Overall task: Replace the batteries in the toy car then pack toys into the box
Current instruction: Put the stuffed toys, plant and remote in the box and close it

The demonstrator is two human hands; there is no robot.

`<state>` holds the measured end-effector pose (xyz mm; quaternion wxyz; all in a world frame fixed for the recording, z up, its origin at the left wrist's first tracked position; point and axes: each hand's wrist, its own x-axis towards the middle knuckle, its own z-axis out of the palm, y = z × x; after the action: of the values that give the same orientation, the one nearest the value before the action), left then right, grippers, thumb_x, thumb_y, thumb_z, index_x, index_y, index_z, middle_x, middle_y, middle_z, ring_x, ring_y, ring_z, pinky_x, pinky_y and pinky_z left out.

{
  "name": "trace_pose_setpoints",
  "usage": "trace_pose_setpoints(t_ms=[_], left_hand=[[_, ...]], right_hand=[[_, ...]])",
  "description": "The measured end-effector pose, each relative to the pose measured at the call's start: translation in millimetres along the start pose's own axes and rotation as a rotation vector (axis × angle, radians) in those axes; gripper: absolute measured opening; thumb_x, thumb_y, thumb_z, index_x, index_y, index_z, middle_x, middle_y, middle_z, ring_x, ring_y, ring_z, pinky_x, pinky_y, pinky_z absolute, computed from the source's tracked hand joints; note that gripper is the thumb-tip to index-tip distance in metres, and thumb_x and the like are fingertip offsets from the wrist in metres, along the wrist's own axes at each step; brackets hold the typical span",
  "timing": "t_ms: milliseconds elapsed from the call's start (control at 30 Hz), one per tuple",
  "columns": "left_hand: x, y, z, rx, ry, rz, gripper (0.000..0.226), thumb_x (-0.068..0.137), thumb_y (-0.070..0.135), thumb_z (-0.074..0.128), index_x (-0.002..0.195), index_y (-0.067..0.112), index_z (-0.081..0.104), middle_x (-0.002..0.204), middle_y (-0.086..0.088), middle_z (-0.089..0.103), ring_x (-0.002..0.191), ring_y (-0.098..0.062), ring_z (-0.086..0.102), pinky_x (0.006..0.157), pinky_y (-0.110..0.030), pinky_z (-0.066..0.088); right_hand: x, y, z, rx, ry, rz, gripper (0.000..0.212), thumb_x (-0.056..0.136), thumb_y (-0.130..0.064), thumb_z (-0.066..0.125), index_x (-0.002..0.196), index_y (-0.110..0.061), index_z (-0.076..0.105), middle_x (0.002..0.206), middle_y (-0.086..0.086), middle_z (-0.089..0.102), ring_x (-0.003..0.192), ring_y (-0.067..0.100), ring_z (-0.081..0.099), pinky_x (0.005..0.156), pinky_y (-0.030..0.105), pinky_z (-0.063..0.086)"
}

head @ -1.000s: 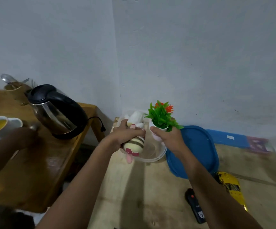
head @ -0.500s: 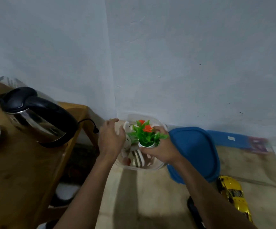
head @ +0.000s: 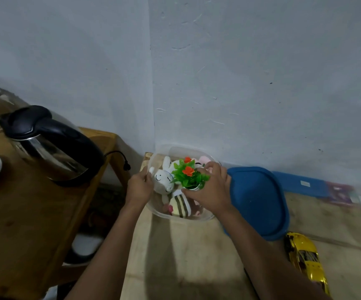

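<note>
Two hands work at a clear plastic box that sits on a pale wooden board against the wall. The left hand is closed on the box's left rim, fingers curled over the edge. The right hand is clamped around the small white pot of a fake plant, holding it upright inside the box; the plant has bright green plastic leaves and two orange flowers on top. Under and beside it lie soft toys: a white bunny with long ears and a stitched smile against the left wall, a cream toy with brown stripes at the near side, and something pink at the far side, partly hidden by the hand. A blue lid lies just right of the box, its edge behind the right wrist. The yellow toy car, glossy and sporty in shape, rests on the board well apart from the box, near the right forearm. On the brown table to the left stands a black and steel kettle.
</note>
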<state>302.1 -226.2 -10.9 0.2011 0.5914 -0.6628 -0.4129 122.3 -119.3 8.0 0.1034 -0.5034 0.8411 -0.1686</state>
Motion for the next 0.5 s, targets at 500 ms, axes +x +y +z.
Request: trace_pose_setpoints(t_ms=[500], left_hand=[[4, -4, 6, 0.003, 0.016, -0.007, 0.038, 0.103, 0.015, 0.043, 0.138, 0.007, 0.055, 0.125, -0.018, 0.065, 0.112, -0.032, 0.061, 0.085, -0.028, 0.045]], right_hand=[[12, -5, 8, -0.123, -0.209, 0.083, 0.087, 0.069, -0.055, 0.075, 0.142, -0.033, 0.033, 0.130, -0.006, 0.056, 0.123, 0.022, 0.048, 0.099, 0.053, 0.025]])
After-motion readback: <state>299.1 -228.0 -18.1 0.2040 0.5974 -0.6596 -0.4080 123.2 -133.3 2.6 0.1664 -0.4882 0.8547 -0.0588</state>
